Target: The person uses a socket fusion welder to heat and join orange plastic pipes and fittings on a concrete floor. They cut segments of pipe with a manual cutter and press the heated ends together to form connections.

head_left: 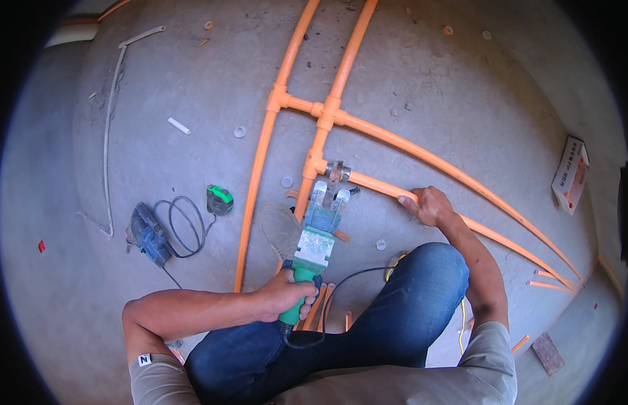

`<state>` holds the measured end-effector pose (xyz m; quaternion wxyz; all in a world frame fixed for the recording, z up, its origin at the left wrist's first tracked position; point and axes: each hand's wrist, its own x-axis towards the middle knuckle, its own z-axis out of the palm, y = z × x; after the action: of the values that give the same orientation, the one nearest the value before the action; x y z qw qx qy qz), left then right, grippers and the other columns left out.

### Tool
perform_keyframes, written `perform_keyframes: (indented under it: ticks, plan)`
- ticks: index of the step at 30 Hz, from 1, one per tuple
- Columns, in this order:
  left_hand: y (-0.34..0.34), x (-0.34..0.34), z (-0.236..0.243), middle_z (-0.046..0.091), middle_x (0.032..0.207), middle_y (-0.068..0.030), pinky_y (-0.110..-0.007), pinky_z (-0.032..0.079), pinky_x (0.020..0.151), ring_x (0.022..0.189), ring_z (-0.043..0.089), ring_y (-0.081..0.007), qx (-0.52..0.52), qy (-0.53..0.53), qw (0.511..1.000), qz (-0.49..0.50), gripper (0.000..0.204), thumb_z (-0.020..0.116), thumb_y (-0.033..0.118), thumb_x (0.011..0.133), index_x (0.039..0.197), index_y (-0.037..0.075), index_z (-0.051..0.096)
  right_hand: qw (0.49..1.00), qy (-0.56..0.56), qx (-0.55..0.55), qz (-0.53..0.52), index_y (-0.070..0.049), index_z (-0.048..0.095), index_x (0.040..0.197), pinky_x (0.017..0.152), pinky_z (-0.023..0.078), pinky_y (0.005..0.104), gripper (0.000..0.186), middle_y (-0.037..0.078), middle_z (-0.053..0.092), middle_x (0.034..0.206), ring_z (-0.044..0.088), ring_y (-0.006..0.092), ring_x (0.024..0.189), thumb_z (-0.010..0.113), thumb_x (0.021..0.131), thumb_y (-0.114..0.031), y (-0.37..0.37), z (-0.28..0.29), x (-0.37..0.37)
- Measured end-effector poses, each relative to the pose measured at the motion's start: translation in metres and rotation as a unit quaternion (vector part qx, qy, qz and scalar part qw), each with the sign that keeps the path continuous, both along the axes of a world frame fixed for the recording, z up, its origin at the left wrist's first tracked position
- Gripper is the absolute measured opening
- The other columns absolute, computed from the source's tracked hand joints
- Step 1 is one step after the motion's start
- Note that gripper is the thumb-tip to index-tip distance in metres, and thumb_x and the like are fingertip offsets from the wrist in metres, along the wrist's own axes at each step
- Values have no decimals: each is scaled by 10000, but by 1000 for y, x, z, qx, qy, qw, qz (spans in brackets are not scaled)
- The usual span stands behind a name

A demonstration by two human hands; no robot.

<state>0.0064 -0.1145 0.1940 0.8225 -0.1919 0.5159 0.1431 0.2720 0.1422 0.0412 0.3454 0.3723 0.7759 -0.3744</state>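
Note:
My left hand [288,297] is wrapped round the green handle of a pipe welding iron [312,248]. The iron's metal heating head [337,171] sits between the side outlet of an orange tee fitting [315,165] and the end of an orange pipe [381,187]. Whether the pipe end is inside the heating socket is too small to tell. My right hand [432,206] grips that pipe a short way from its end, fingers closed round it. A black cord runs from the bottom of the iron's handle past my bent knee.
Joined orange pipes [259,196] cross the concrete floor. On the left lie a blue power tool [147,234] with a looped cord and a green-black tape measure [219,200]. A cardboard box [570,175] stands far right; a brick [548,354] lies lower right. Cut pipes lie by my legs.

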Motion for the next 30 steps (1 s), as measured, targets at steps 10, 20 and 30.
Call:
perform_keyframes:
  ticks: [10,20,30]
  plan:
    - [-8,2,-2,538,739,-37,-334,456,547,580,535,-148,-6,-8,999,36,61,591,70,914,913,78,531,998,12,-54,-31,0,719,919,816,503,482,784,247,670,811,644,421,868,387,930,-710,5,0,0]
    - [-4,1,-1,536,734,-39,-329,459,553,576,533,-146,-12,-4,999,34,63,591,69,914,910,76,528,993,-2,-101,-59,6,716,929,808,507,463,758,236,679,828,664,385,849,438,926,-698,8,-10,5]
    - [-2,0,0,538,728,-42,-321,465,549,573,538,-149,-10,-1,1000,25,71,595,69,912,909,71,524,986,-12,-138,-96,12,713,896,775,509,452,734,221,679,798,667,358,799,465,926,-679,8,-14,4]
